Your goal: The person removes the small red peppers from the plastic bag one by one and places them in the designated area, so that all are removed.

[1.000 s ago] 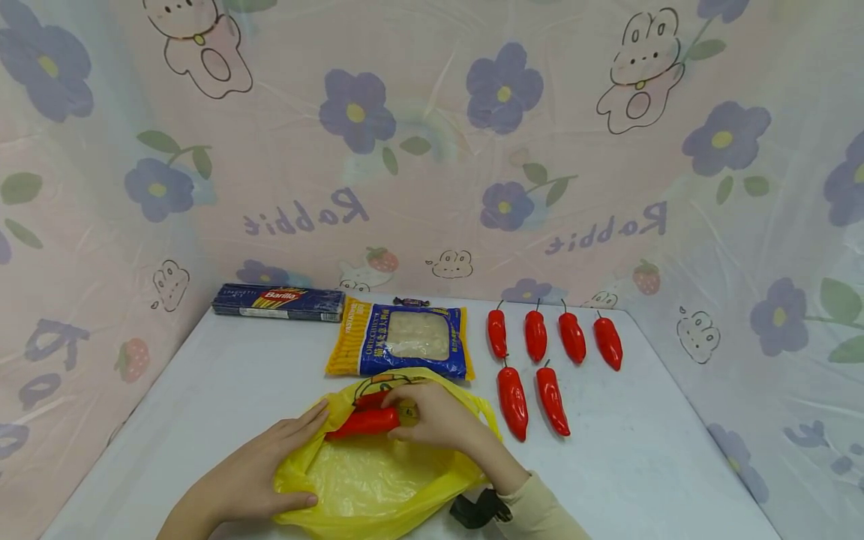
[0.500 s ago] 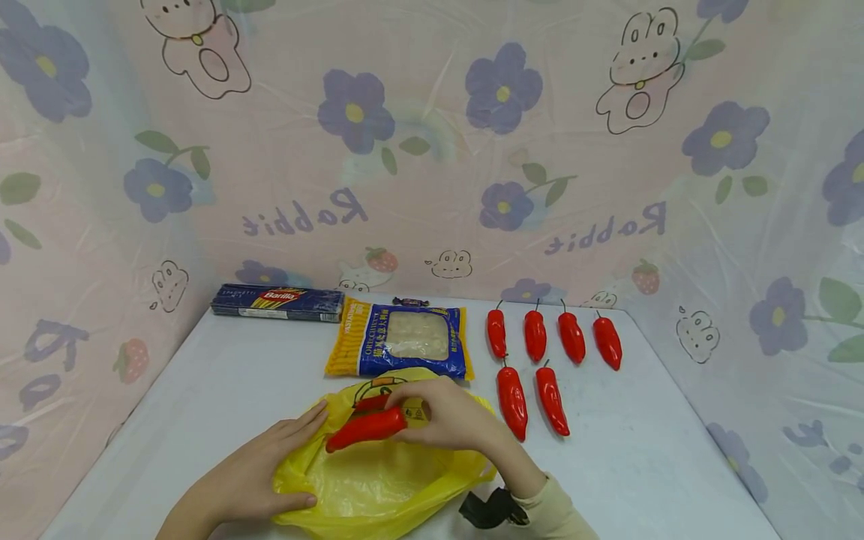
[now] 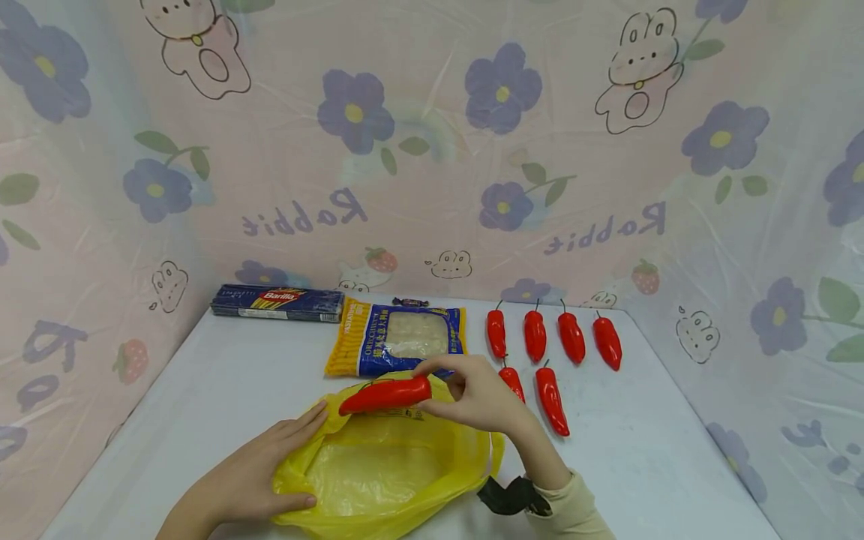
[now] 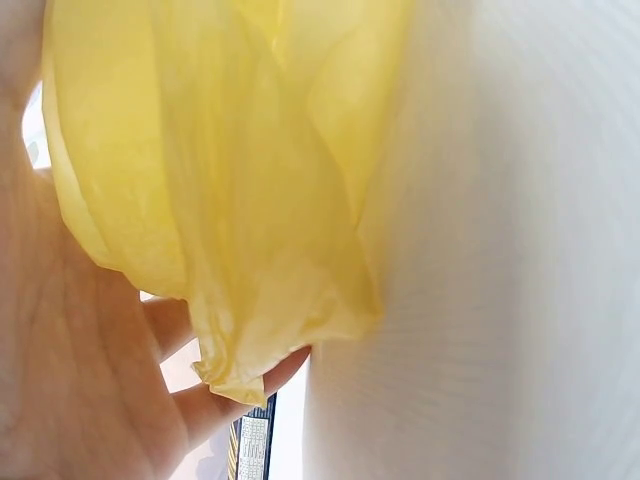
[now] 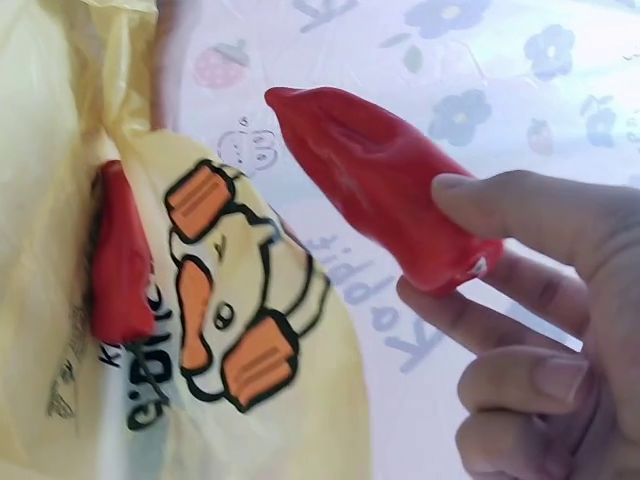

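Observation:
A glossy red chili pepper is pinched by its thick end in my right hand, between thumb and fingers, above the far rim of a yellow plastic bag. Its tip points left. The bag's mouth gapes upward. At the bag's left side rests my left hand, fingers straight along the rim and thumb spread toward the near edge. The left wrist view has the thin yellow bag lying against that palm. In the right wrist view a second red pepper shows inside the bag, beside its printed cartoon.
Several red peppers lie in two rows on the right of the white table. Behind the bag is a blue and yellow pasta packet, with a small wrapped candy beyond it. A dark blue Barilla pack lies back left.
My right hand has lifted the pepper from inside the bag, up and to the right above the far rim. My left hand stays in place on the bag.

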A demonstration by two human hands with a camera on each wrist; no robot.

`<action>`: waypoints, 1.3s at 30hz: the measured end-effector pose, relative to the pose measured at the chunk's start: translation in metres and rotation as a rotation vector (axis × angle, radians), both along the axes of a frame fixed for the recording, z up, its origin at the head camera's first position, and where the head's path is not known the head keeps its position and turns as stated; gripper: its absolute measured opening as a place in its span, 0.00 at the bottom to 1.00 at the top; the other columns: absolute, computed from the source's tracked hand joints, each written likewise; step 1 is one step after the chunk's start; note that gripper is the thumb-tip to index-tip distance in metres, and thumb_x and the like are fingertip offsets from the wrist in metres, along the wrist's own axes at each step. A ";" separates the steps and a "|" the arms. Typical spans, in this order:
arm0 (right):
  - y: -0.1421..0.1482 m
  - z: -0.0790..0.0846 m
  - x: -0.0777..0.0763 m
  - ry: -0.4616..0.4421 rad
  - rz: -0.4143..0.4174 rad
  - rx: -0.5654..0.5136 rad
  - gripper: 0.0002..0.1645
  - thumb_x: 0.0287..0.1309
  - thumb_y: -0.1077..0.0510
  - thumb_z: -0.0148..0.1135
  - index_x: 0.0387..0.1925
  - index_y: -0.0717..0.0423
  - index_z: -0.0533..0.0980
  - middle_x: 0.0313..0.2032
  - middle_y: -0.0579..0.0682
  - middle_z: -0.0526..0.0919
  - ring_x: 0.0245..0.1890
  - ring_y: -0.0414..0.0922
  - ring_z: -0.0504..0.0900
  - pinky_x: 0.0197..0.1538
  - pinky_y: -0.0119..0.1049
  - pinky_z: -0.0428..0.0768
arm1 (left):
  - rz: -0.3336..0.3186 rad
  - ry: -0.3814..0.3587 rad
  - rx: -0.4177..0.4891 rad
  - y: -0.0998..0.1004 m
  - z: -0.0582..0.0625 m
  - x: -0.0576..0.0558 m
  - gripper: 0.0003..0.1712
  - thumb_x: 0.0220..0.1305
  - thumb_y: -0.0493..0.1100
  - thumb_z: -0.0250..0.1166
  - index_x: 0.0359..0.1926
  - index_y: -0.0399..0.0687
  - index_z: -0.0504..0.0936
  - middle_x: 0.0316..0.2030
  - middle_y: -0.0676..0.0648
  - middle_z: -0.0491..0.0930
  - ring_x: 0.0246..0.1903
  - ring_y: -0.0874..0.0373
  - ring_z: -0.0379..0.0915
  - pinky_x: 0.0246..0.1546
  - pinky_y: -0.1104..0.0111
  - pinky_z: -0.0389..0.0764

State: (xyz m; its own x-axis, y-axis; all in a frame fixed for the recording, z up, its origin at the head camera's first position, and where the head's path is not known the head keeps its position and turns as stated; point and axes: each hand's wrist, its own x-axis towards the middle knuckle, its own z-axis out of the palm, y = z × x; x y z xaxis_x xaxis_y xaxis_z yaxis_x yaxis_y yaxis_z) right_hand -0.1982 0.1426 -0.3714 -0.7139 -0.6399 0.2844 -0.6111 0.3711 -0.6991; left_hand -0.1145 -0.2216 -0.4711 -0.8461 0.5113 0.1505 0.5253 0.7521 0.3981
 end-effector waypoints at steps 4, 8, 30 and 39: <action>0.009 0.003 -0.001 0.030 -0.036 -0.048 0.21 0.60 0.53 0.79 0.54 0.49 0.85 0.19 0.46 0.71 0.15 0.33 0.61 0.18 0.27 0.63 | 0.005 -0.003 -0.004 0.000 -0.001 0.000 0.60 0.58 0.77 0.70 0.84 0.58 0.61 0.83 0.55 0.56 0.67 0.54 0.72 0.62 0.51 0.83; 0.016 0.007 -0.002 0.061 -0.054 -0.103 0.20 0.59 0.56 0.78 0.52 0.51 0.85 0.16 0.43 0.68 0.14 0.34 0.61 0.17 0.28 0.64 | -0.006 0.021 -0.002 0.000 -0.002 0.000 0.60 0.58 0.76 0.71 0.84 0.57 0.60 0.83 0.54 0.56 0.67 0.55 0.73 0.62 0.52 0.83; 0.042 0.015 -0.008 0.183 -0.102 -0.260 0.24 0.52 0.67 0.79 0.53 0.54 0.86 0.14 0.45 0.65 0.12 0.39 0.61 0.14 0.31 0.65 | -0.006 0.014 -0.004 0.001 0.001 0.001 0.60 0.58 0.76 0.70 0.83 0.55 0.61 0.83 0.52 0.56 0.66 0.54 0.73 0.61 0.52 0.83; 0.047 0.015 -0.011 0.197 -0.122 -0.275 0.24 0.52 0.68 0.79 0.52 0.55 0.87 0.14 0.45 0.66 0.13 0.39 0.63 0.15 0.31 0.66 | -0.018 0.061 0.005 0.000 -0.001 0.000 0.60 0.58 0.75 0.71 0.83 0.54 0.62 0.83 0.52 0.57 0.66 0.55 0.73 0.61 0.53 0.83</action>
